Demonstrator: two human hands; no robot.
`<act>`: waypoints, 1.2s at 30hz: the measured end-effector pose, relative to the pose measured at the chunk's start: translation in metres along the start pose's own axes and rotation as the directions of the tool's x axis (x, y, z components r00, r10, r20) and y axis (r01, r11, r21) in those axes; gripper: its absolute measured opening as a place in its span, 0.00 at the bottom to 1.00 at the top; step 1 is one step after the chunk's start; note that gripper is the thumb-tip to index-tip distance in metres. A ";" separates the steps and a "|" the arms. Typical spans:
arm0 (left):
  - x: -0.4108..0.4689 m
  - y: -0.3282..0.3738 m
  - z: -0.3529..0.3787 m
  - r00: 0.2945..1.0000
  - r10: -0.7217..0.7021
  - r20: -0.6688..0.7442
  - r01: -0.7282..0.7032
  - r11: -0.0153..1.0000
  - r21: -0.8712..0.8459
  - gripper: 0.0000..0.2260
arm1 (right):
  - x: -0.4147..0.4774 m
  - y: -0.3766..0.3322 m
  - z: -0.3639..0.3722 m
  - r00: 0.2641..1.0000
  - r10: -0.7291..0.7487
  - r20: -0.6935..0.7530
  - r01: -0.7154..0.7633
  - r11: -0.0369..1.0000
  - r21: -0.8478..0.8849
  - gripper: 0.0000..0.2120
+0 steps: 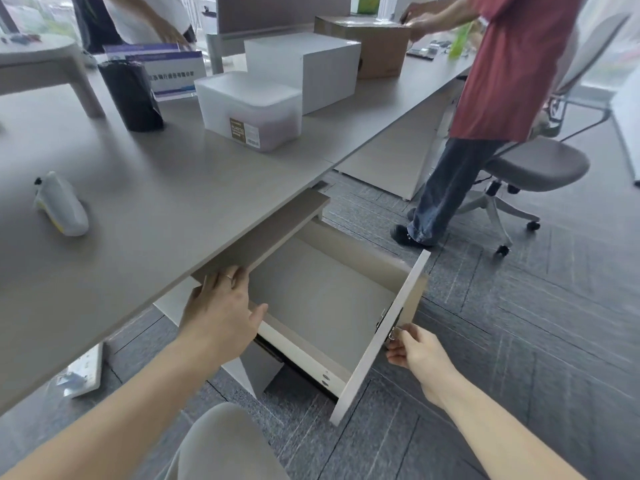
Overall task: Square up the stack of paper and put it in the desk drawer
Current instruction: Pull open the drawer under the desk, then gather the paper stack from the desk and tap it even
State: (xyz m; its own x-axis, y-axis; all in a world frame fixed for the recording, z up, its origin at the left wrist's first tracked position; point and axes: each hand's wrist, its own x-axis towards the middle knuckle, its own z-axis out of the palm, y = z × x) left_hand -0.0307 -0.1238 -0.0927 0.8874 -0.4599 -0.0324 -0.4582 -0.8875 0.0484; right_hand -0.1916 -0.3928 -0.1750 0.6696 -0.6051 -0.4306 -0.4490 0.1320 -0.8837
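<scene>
I see the drawer (322, 299) open; my right hand (417, 353) pinches its key (393, 332), left hand (221, 306) open & flat w/ nothing in it.

I'm seeing soft, even daylight glaring through the far windows (609, 39). Wide-angle distortion is bending the edges, and the background is blurring.

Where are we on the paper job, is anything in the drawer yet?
Done: the drawer is pulled open, and nothing shows inside it. In hand: the right hand is at the drawer front, the left hand at its inner side. Left: no paper stack shows, so squaring and stowing remain.
</scene>
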 end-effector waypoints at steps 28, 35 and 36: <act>-0.096 -0.243 -0.138 0.868 -0.329 -0.371 0.245 0.935 -0.257 0.31 | -0.132 -0.223 0.250 0.541 -0.683 0.490 0.831 0.524 -0.188 0.31; -0.242 -0.436 -0.112 0.571 -0.802 -0.177 0.755 0.598 -0.269 0.32 | -0.182 -0.224 0.426 0.398 -0.568 0.720 0.882 0.454 -0.130 0.14; -0.262 -0.459 -0.108 0.485 -0.863 -0.142 0.811 0.505 -0.295 0.33 | -0.188 -0.226 0.449 0.387 -0.548 0.742 0.887 0.443 -0.135 0.15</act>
State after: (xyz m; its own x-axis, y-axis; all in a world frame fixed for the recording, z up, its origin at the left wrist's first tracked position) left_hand -0.0473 0.4074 0.0009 0.8331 0.5466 0.0847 0.5036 -0.8129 0.2926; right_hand 0.0490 0.0437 0.0231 0.9438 0.2759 0.1822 0.3151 -0.5838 -0.7482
